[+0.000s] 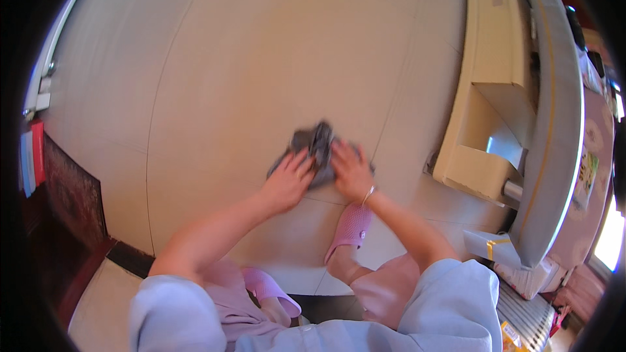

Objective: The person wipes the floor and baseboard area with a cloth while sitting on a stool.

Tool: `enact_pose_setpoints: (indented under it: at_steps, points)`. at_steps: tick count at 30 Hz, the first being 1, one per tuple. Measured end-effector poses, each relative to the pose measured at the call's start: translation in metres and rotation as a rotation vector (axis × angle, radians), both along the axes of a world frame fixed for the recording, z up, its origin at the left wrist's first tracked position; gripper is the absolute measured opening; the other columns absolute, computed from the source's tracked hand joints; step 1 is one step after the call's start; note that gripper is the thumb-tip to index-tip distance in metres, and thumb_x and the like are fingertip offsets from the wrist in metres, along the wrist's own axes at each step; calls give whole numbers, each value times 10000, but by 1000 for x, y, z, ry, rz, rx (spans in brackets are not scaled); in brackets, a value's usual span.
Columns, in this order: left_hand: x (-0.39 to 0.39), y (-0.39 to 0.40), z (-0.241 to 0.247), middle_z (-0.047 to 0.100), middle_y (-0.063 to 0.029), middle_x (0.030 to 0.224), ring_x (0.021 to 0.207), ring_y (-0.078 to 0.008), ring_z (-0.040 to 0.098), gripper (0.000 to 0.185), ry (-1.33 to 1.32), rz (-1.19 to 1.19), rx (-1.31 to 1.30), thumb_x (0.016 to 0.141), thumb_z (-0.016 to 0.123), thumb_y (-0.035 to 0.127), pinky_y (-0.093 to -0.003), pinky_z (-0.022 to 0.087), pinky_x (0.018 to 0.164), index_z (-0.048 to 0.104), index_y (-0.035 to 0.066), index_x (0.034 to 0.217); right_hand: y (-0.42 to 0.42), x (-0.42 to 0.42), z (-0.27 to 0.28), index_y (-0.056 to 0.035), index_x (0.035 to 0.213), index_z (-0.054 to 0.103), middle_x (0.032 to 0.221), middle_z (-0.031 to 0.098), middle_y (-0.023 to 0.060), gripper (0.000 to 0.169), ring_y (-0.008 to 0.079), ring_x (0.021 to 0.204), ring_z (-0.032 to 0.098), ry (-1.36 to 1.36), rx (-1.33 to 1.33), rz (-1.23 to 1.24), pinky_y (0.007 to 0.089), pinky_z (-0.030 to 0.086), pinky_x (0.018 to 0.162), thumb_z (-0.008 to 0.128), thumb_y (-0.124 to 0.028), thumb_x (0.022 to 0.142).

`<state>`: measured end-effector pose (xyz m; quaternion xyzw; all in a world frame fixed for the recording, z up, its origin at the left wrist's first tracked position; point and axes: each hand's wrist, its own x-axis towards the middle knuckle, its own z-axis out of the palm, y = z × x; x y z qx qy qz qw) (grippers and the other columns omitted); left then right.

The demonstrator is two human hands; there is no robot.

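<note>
Before me on the pale tiled floor (274, 58) lies a bunched dark grey cloth (320, 144). My left hand (289, 182) lies on its left side, fingers over the folds. On the cloth's right side rests my right hand (353, 168), fingers spread a little and a thin bangle (368, 194) around the wrist. Both hands hold the cloth down against the floor between them, and its middle stands up in a crumpled ridge. My palms and the cloth's underside are hidden.
Pink perforated clogs (354, 222) are on my feet, the right one just behind my right hand. A cream furniture unit (489, 49) with a grey panel (538, 156) stands at right, near a box with gold ribbon (489, 247). Books (37, 151) and dark reddish furniture (73, 186) are left.
</note>
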<state>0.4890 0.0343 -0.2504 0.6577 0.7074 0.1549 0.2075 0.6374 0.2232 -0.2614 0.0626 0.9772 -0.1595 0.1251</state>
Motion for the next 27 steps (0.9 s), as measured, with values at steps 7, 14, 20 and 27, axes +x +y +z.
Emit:
enact_pose_setpoints:
  at_steps: [7, 14, 20, 27]
  points:
    - [-49, -32, 7, 442, -191, 1348, 1325, -364, 331, 455, 5, 43, -90, 778, 607, 145, -510, 291, 1071, 537, 54, 1218, -10, -63, 13, -95, 1278, 512, 1511, 277, 43, 475, 225, 1421, 178, 111, -59, 183, 533, 154, 1122, 553, -139, 807]
    - [-122, 76, -43, 333, -231, 1424, 1341, -421, 255, 508, 223, 552, 46, 838, 597, 187, -509, 275, 1065, 443, -4, 1282, 87, -220, -16, -236, 1387, 420, 1533, 232, -57, 549, 162, 1425, 162, 172, 65, 112, 544, 136, 1128, 471, -115, 854]
    - [-77, 192, -29, 358, -155, 1447, 1350, -369, 286, 484, 195, 370, 75, 808, 592, 209, -505, 287, 1066, 511, 57, 1260, 170, -124, -12, -215, 1377, 417, 1527, 238, -36, 577, 185, 1420, 178, 226, 60, -291, 560, 125, 1123, 527, -120, 818]
    - [30, 124, -1, 431, -146, 1378, 1350, -343, 297, 411, -5, -23, 26, 811, 531, 155, -496, 265, 1090, 539, 33, 1204, 78, 31, 3, -82, 1354, 427, 1541, 190, 54, 616, 251, 1438, 105, 9, 37, -373, 574, 112, 1118, 575, -149, 760]
